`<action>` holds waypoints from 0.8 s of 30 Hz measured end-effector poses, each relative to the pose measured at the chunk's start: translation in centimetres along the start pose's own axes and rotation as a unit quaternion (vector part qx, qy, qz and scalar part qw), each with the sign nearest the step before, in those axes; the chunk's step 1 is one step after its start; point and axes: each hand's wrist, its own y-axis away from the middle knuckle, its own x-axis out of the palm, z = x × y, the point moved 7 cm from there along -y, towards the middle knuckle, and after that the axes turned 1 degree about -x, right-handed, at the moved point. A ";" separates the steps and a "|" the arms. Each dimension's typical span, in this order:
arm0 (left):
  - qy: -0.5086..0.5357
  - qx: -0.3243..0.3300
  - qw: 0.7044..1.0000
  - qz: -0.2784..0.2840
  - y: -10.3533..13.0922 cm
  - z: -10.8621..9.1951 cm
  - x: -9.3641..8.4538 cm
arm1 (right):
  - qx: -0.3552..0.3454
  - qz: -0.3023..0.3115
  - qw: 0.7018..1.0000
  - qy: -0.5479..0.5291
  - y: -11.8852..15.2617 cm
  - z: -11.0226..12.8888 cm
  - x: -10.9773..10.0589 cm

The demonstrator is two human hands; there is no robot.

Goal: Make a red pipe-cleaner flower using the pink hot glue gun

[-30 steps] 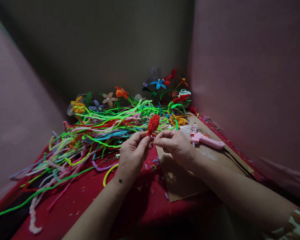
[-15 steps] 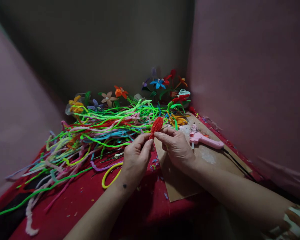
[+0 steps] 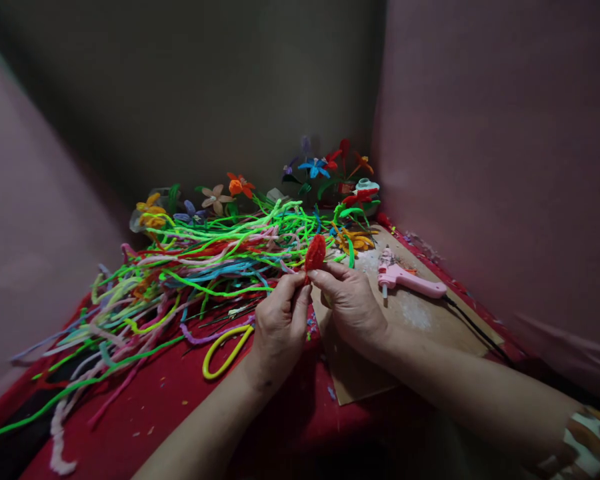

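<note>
A red fuzzy pipe-cleaner petal (image 3: pixel 315 252) stands upright between my two hands, its rounded end pointing up. My left hand (image 3: pixel 283 313) pinches the narrow base of the petal between thumb and fingers. From the other side, my right hand (image 3: pixel 353 300) closes its thumb and fingertips on the same base. The very bottom of the petal is partly hidden by the fingers. Just beside my left wrist lies a yellow loop (image 3: pixel 227 353), which looks like a tool handle.
A heap of colourful pipe cleaners (image 3: pixel 220 250) spreads over the red cloth (image 3: pixel 145 427) on the left. A pink glue gun (image 3: pixel 413 281) with a black cord rests on a brown board (image 3: pixel 430 327). Finished fuzzy flowers (image 3: pixel 314 167) stand along the back wall.
My left hand has turned at the wrist and shifted slightly right, its fingers now lower on the petal's base. The petal stands more upright, and more of the yellow loop shows.
</note>
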 end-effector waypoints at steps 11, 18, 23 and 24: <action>0.075 -0.092 0.993 0.023 -0.6 0.3 0.2 | 0.023 -0.009 0.995 -0.095 0.2 -0.2 0.3; 0.015 -0.023 0.999 0.024 -1.0 -0.6 0.5 | 0.032 -0.018 0.992 -0.118 0.1 -0.3 0.0; -0.112 0.059 0.992 0.002 -0.9 -2.1 0.7 | 0.054 -0.032 0.989 -0.136 -0.1 -0.6 -0.3; -0.150 0.077 0.986 -0.002 -0.9 -2.4 0.7 | 0.059 -0.033 0.987 -0.143 -0.2 -0.7 -0.2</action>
